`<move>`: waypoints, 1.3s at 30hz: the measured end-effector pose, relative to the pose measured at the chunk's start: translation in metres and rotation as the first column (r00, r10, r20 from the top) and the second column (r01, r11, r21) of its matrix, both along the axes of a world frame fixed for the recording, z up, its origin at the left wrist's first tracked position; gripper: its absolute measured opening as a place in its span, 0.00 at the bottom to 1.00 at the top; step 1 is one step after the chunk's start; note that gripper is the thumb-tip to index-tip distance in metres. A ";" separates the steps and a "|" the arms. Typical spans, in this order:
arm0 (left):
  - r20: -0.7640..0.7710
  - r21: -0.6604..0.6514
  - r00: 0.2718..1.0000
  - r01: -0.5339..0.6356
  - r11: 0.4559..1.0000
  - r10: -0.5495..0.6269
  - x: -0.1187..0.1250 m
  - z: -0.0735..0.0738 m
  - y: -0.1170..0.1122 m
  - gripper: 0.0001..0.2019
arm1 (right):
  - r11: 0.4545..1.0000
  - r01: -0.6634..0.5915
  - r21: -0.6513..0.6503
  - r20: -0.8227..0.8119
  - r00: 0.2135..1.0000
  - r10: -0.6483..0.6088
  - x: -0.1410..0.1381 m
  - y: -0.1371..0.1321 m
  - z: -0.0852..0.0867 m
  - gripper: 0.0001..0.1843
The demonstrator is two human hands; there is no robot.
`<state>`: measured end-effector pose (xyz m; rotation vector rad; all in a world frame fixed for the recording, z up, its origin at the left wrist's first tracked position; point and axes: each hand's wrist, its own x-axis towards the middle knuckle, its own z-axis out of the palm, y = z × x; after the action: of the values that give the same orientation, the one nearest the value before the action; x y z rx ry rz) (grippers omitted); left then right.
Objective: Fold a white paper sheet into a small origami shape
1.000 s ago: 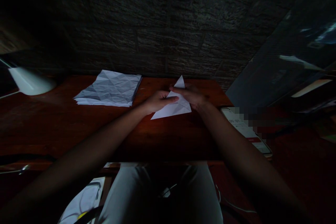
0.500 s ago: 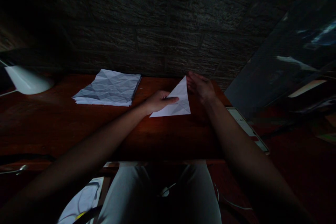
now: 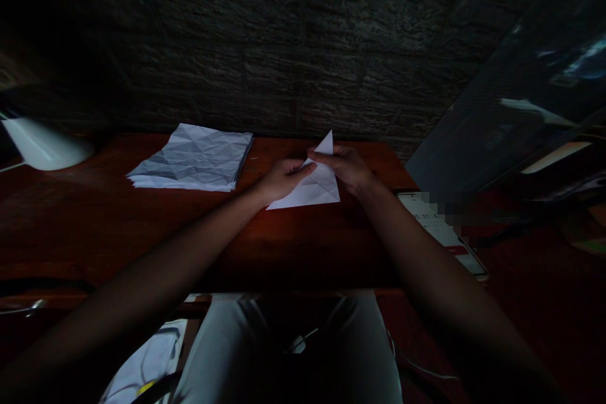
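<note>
tapering upward, the folded paper (image 3: 322, 188) is pinched on its left by the left hand (image 3: 283, 180); the right hand (image 3: 351, 169), beside its tip half a second ago, now grips the upper part, apparently steadying it over the wooden desk (image 3: 288, 249), right of a paper stack (image 3: 194, 159).

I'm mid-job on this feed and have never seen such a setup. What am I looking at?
No machine here: a person works bare-handed. The view comes from one camera worn on the head, looking forward and down. The left hand and right hand both hold a folded white paper, roughly triangular, over a wooden table. Left of the hands lies a stack of creased sheets, and farther left is a white, lamp-like object. At right is a phone-like device, its screen lit.
</note>
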<state>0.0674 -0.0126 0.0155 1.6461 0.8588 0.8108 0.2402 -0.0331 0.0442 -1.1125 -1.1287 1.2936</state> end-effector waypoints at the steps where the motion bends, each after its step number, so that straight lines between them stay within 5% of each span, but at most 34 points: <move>1: -0.015 0.014 1.000 -0.006 1.000 0.006 0.000 0.000 0.000 0.21 | 1.000 0.009 0.001 0.001 1.000 -0.009 0.000 0.000 0.000 0.22; 11: -0.033 -0.010 0.999 0.032 0.999 -0.032 0.001 0.004 -0.003 0.22 | 0.977 0.184 0.108 -0.105 0.979 -0.173 0.012 0.007 0.003 0.20; 23: -0.014 -0.023 0.999 0.044 0.999 -0.044 0.001 0.006 -0.004 0.23 | 0.959 0.240 0.152 -0.064 0.971 -0.232 0.009 0.009 0.001 0.23; 31: 0.015 -0.026 0.999 -0.031 0.999 0.031 -0.006 0.005 0.003 0.24 | 0.999 0.038 0.037 -0.016 0.999 -0.037 0.009 0.003 0.004 0.22; 39: 0.031 -0.068 0.999 -0.013 0.998 0.015 -0.008 0.007 0.005 0.21 | 0.993 0.067 0.094 0.028 0.997 -0.070 0.005 0.003 -0.001 0.19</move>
<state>0.0597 -0.0078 0.0222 1.5652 0.8677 0.8071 0.2447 -0.0297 0.0434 -1.0966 -1.1527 1.1627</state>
